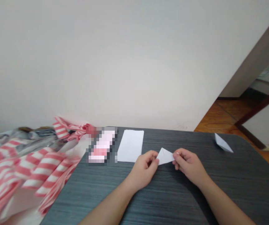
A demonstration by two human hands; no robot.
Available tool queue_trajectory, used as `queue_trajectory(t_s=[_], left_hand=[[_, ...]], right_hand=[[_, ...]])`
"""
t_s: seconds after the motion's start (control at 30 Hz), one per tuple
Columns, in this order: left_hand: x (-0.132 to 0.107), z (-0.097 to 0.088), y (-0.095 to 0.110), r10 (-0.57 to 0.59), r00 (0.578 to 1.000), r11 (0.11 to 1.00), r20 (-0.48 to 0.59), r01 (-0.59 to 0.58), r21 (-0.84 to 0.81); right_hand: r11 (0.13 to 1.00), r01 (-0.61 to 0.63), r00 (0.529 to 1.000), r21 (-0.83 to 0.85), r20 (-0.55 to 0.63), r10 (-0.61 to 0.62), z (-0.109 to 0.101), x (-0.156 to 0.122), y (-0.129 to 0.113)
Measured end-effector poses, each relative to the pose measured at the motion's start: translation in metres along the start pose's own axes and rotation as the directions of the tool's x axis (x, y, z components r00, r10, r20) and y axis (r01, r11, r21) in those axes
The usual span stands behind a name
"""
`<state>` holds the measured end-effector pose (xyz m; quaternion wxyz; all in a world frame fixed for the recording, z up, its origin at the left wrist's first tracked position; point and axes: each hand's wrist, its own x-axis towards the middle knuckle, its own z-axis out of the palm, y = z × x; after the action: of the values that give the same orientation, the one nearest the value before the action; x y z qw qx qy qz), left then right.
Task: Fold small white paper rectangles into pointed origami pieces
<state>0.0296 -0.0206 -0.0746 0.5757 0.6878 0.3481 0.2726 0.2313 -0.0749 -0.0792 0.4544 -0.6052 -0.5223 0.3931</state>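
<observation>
A small folded piece of white paper (165, 156), roughly triangular with its peak upward, is held just above the dark table. My left hand (146, 167) pinches its left corner between thumb and fingers. On the other side, my right hand (188, 164) grips the right corner the same way. The curled fingers hide both ends of the paper. Beyond my left hand lies a stack of white paper sheets (130, 145), flat on the table.
Another folded white paper (222, 143) rests near the table's far right. A blurred-out pinkish item (103, 145) lies by the far left edge. Red-and-white striped cloth (38, 165) is heaped left of the dark wood-grain table (97, 187). A pale wall (115, 62) rises behind.
</observation>
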Motion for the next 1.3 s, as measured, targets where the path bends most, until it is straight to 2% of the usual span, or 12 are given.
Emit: queue_trajectory(t_s=[0.17, 0.43, 0.57, 0.67, 0.87, 1.03, 1.3], left_hand=[[0.000, 0.003, 0.003, -0.052, 0.997, 0.999, 0.052, 0.052, 0.005], [0.002, 0.004, 0.005, -0.094, 0.995, 0.994, 0.045, 0.096, -0.046], [0.002, 0.004, 0.008, -0.072, 0.996, 0.993, 0.048, 0.076, -0.094], [0.002, 0.005, 0.008, -0.055, 0.995, 0.986, 0.080, 0.067, -0.155], [0.002, 0.004, 0.006, -0.085, 0.993, 0.978, 0.077, 0.098, -0.182], [0.003, 0.004, 0.002, -0.085, 0.995, 0.973, 0.059, 0.096, -0.209], [0.004, 0.005, -0.004, -0.079, 0.993, 0.969, 0.085, 0.097, -0.226]], right_hand=[[0.998, 0.001, 1.000, -0.060, 0.020, 0.000, 0.002, 0.001, 0.007], [0.998, 0.013, 0.997, -0.064, 0.070, -0.009, 0.000, 0.001, 0.006], [0.998, -0.001, 0.999, -0.065, 0.052, 0.004, 0.001, 0.001, 0.004], [0.998, -0.003, 0.996, -0.065, 0.086, 0.009, 0.003, 0.000, 0.002], [1.000, 0.002, 0.987, -0.029, 0.159, 0.003, 0.003, -0.001, 0.003], [1.000, 0.014, 0.988, 0.010, 0.153, -0.016, -0.003, 0.001, 0.005], [0.995, -0.051, 0.984, 0.081, 0.176, 0.036, -0.003, 0.001, 0.007]])
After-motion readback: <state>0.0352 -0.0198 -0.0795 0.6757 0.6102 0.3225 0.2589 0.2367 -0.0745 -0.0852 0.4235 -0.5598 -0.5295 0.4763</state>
